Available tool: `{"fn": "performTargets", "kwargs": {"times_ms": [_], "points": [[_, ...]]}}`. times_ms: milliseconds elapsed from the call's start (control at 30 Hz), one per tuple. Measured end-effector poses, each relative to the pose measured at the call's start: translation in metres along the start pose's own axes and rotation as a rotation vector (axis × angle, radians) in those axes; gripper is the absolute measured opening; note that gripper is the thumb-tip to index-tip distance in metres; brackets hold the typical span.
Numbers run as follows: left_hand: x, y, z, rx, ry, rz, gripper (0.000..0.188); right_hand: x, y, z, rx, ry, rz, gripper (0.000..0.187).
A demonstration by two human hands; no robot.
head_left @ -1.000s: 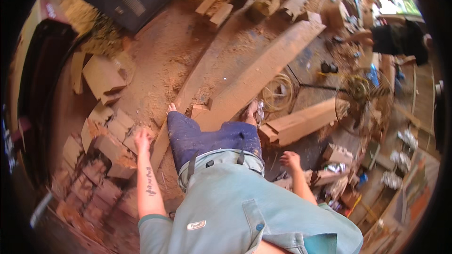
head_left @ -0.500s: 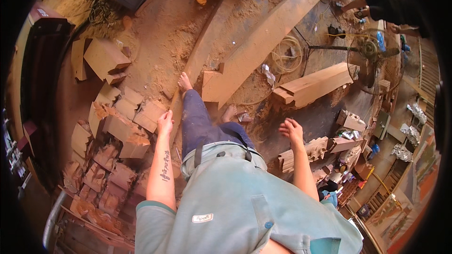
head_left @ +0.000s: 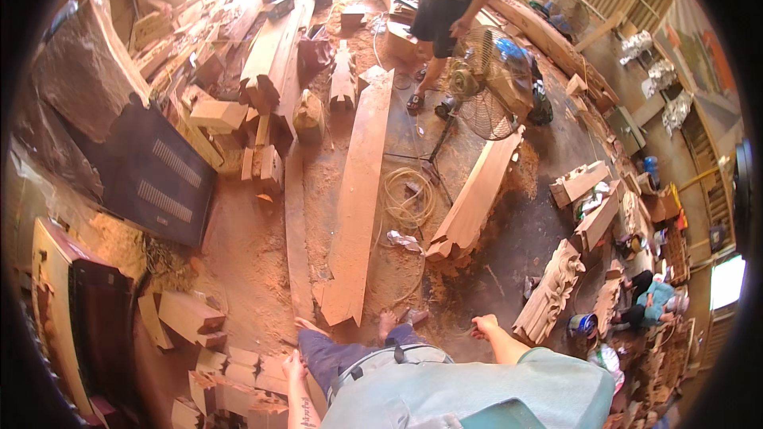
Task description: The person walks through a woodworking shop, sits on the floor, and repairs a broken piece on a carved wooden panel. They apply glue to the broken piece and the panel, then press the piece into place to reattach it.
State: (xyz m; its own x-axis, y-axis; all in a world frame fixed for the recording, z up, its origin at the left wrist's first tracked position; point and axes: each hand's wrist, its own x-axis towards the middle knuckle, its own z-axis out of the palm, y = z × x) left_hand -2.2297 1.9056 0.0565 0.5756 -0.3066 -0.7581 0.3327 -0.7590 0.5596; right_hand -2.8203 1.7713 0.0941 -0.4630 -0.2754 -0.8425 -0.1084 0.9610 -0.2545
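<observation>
My left hand (head_left: 294, 365) hangs low beside my left thigh, its fingers curled together with nothing visible in them. Near it lie stacked notched wooden blocks (head_left: 238, 369). On the other side, my right hand (head_left: 483, 327) is held out over the floor in a loose fist, and no object shows in it. The closest piece to that hand is a carved wooden length (head_left: 548, 290), which it does not touch. In front of my feet lies a long thick timber (head_left: 358, 199) with a notched near end, dusted with sawdust. A narrow plank (head_left: 296, 230) runs alongside it.
Ahead stands another person (head_left: 449, 12) in dark clothes, beside a black fan (head_left: 481, 83). A shaped beam (head_left: 481, 195) and a coiled hose (head_left: 409, 195) lie right of the timber. At left is a dark vented cabinet (head_left: 151, 175). Someone in blue (head_left: 658, 298) sits far right.
My view has lifted and turned, bringing more of the workshop and the standing person into sight. My hands now sit lower in the picture; the right fingers, spread before, are curled in.
</observation>
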Motion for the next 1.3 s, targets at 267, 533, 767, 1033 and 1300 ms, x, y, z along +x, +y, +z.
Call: {"fn": "performTargets", "kwargs": {"times_ms": [267, 533, 767, 1033, 1300], "points": [[-0.010, 0.029, 0.008, 0.241, -0.176, 0.015, 0.040, -0.044, -0.047, 0.064, 0.284, -0.171, -0.298, 0.019], [-0.059, 0.123, -0.017, 0.919, -0.311, 0.669, 0.053, -0.049, 0.042, 0.121, -0.081, -0.214, -0.231, 0.022], [-0.024, 0.051, -0.057, 0.271, -0.204, 0.141, 0.038, -0.071, 0.043, 0.143, -0.073, -0.241, -0.206, 0.023], [0.012, -0.119, -0.060, 0.509, -0.303, 0.260, 0.037, -0.057, 0.006, 0.152, -0.030, -0.206, -0.442, 0.013], [0.019, -0.070, -0.047, 0.100, -0.319, -0.008, 0.035, -0.093, -0.040, 0.161, -0.110, -0.300, -0.458, 0.019]]}}
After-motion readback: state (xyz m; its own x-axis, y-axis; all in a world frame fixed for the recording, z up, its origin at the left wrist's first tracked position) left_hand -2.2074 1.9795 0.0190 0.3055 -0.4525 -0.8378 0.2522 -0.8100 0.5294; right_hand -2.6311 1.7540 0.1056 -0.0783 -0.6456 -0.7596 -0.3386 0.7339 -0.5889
